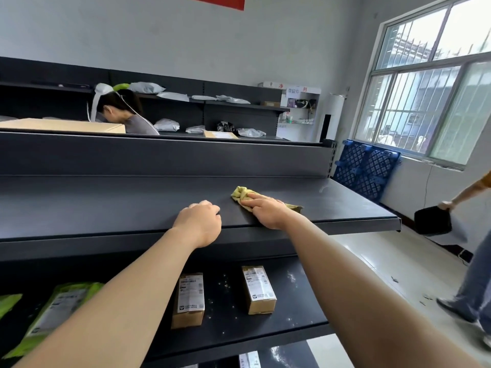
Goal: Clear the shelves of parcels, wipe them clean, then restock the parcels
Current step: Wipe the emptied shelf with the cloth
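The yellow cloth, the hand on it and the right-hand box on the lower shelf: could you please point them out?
yellow cloth (240, 193), head view, bunched end beyond the fingertips.
right hand (268, 212), head view, back of the hand.
right-hand box (259, 286), head view, labelled top face.

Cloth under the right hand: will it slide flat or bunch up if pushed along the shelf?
Likely floppy: the cloth lies crumpled beyond the right hand. It will probably bunch unless pressed flat. The smooth dark shelf should let it glide.
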Demonstrator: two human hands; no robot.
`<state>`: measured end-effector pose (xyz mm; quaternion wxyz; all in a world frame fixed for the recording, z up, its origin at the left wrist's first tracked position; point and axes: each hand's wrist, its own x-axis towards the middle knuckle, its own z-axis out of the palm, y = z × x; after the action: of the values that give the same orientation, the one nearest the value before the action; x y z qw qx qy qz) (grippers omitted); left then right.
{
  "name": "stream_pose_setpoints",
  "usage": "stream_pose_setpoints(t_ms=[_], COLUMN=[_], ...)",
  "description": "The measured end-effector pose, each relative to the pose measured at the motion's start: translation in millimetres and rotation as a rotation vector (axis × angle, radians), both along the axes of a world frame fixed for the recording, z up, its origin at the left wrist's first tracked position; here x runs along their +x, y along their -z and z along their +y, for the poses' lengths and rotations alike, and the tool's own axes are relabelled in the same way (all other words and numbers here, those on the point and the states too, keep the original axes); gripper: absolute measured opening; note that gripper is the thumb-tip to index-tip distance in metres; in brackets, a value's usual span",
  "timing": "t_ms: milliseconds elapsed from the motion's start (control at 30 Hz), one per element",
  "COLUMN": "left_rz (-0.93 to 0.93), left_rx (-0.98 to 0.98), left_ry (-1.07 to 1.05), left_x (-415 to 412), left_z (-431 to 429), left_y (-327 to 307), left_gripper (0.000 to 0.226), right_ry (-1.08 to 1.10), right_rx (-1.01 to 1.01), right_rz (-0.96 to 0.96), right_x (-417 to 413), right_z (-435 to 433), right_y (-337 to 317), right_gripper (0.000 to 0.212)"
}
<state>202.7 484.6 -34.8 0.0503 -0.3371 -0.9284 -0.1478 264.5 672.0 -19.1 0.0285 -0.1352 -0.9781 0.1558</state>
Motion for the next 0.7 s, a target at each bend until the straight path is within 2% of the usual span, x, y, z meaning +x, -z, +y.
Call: stream_pose_setpoints(t_ms=[367,567,700], left_rz=[0.052,0.086,0.075], left_rx=[-0.037,0.031,0.031], left_ry=[0.059,0.051,0.041], left_x=[4.3,0.1,0.3], left_z=[94.7,115.9,116.0], left_y=[-1.2,3.0,2.5], left_gripper=[0.04,0.039,0.042], right_ry=[0.215,0.459,0.605], right_rx=[0.05,0.077,0.058], right_rz=[-0.11,-0.127,-0.134], right_x=[-19.4,-6.2,7.3], right_z=[109.5,186.2,196.6], right_y=[-5.2,-9.7,-9.8], right_gripper=[0.053,0.055,0.06])
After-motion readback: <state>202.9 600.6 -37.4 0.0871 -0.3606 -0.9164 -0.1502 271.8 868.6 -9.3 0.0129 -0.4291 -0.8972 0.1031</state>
